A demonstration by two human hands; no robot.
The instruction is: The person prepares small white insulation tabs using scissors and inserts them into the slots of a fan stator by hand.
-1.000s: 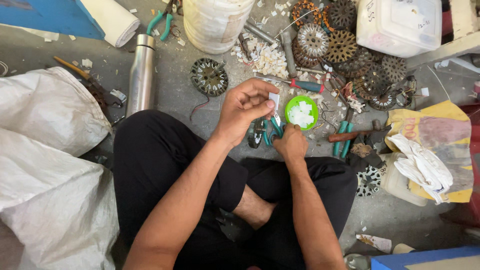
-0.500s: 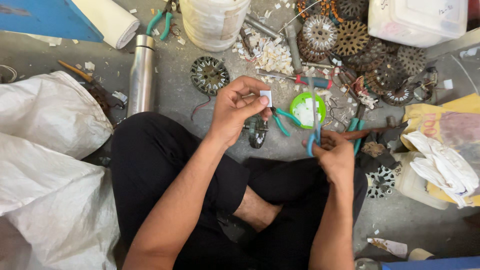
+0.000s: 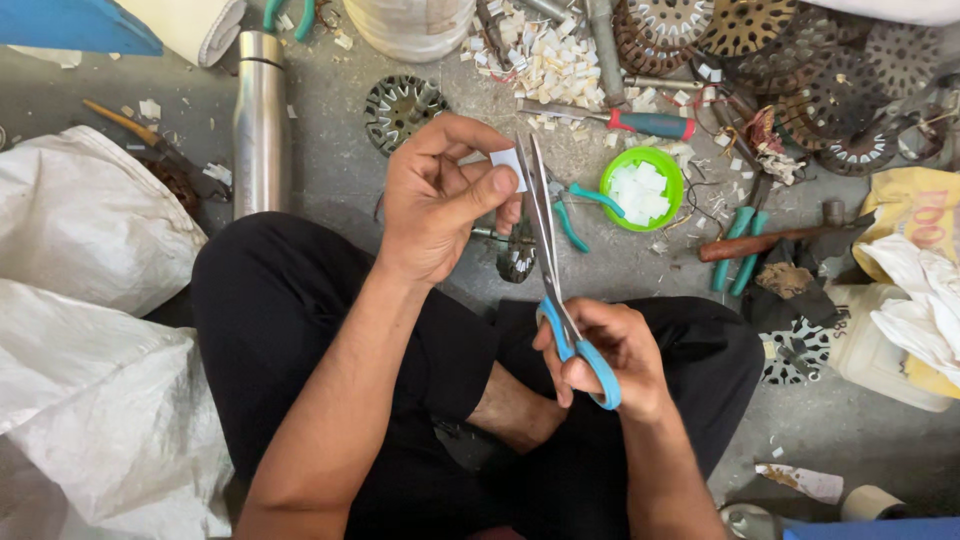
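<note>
Two large white woven sacks (image 3: 80, 330) fill the left side of the frame, beside the black-trousered crossed legs (image 3: 300, 330) of the seated person at centre. A heap of round perforated metal discs (image 3: 800, 60) spreads across the upper right. A tall brushed-steel bottle (image 3: 260, 125) lies upright in the frame at upper left, on the grey concrete floor (image 3: 330, 170).

The left hand (image 3: 440, 195), at centre, pinches a small white paper slip (image 3: 508, 165) between thumb and forefinger. The right hand (image 3: 600, 355), lower centre, is closed through the loops of blue-handled steel scissors (image 3: 548, 250); their 2 blades point up the frame, parted narrowly, with the tips just beside the slip's right edge.

A small round green bowl of white paper pieces (image 3: 640, 188) sits right of the blades, below a red-handled screwdriver (image 3: 620, 120). A pile of white cut scraps (image 3: 540, 60) lies at top centre.
</note>
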